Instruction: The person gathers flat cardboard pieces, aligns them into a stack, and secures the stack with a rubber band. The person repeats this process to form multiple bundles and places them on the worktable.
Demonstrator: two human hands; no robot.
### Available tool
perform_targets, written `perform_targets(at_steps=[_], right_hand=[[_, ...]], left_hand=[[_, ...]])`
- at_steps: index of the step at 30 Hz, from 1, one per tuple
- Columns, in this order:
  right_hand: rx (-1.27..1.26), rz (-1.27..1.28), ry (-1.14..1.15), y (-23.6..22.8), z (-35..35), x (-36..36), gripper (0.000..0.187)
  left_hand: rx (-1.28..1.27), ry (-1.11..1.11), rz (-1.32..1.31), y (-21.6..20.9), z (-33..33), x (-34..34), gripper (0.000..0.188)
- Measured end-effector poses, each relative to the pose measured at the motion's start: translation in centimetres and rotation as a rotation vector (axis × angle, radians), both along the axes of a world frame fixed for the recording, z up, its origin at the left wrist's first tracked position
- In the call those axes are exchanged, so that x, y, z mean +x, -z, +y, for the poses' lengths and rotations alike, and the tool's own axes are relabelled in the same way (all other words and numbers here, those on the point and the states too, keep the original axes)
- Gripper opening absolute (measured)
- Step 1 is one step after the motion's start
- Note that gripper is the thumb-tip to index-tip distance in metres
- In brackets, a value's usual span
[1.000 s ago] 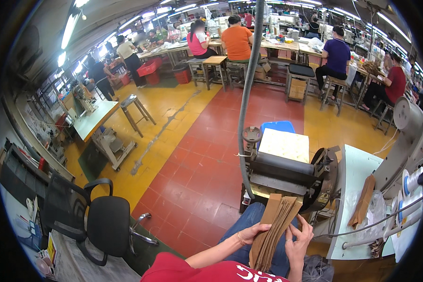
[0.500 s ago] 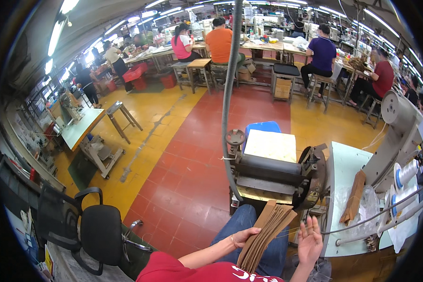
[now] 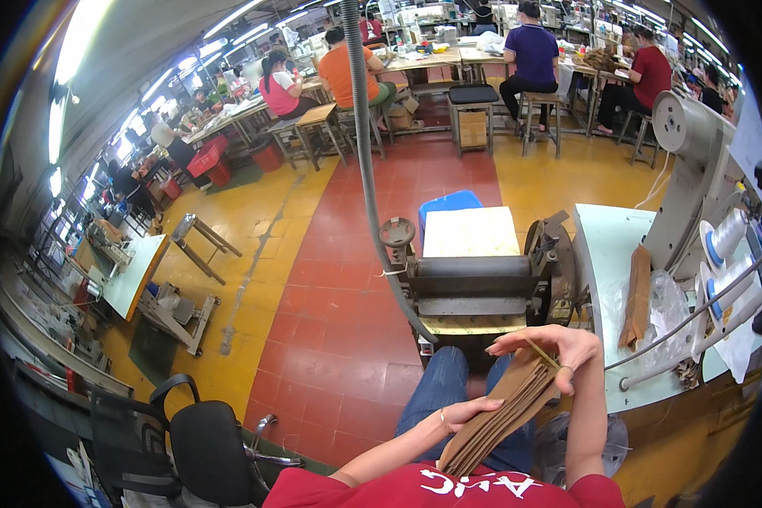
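The pale table [image 3: 605, 239] carries a long brown piece [image 3: 636, 298] beside crumpled clear plastic [image 3: 669, 311].

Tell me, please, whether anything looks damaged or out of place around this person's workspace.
One thing stands out: a jagged grey streak runs across the yellow tiles, breaking their even colour like a crack or patched repair; I cannot tell which. The brown strips in the left hand look in order.

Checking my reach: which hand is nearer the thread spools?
Right. Your right hand is at the far end of the brown stack, left of the spools; your left hand is farther left.
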State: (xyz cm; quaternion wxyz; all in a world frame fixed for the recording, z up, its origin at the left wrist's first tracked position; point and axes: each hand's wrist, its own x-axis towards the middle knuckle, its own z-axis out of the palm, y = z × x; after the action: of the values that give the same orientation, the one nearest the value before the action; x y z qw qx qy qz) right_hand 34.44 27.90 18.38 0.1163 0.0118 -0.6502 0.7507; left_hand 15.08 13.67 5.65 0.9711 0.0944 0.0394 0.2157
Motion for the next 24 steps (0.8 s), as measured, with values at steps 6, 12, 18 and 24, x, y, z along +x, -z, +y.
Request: perform_targets(at_steps=[6, 12, 18, 24], right_hand=[[0.887, -0.455, -0.13, -0.5, -5.7, -5.9, 0.079], [0.141, -0.366, 0.26, -0.4, -9.8, 1.9, 0.022], [-0.407, -0.288, 0.924, 3.1, -13.2, 7.6, 0.026], [-0.385, -0.008, 1.079, 1.9, -12.2, 7.7, 0.035]], left_hand=[[0.267, -0.234, 0.698, -0.4, -0.3, 0.9, 0.054], [-0.021, -0.509, 0.775, 0.2, 0.2, -1.1, 0.057], [0.454, -0.699, 0.723, -2.8, 0.0, -4.1, 0.067], [0.457, -0.697, 0.915, -3.9, -0.3, -1.2, 0.063]])
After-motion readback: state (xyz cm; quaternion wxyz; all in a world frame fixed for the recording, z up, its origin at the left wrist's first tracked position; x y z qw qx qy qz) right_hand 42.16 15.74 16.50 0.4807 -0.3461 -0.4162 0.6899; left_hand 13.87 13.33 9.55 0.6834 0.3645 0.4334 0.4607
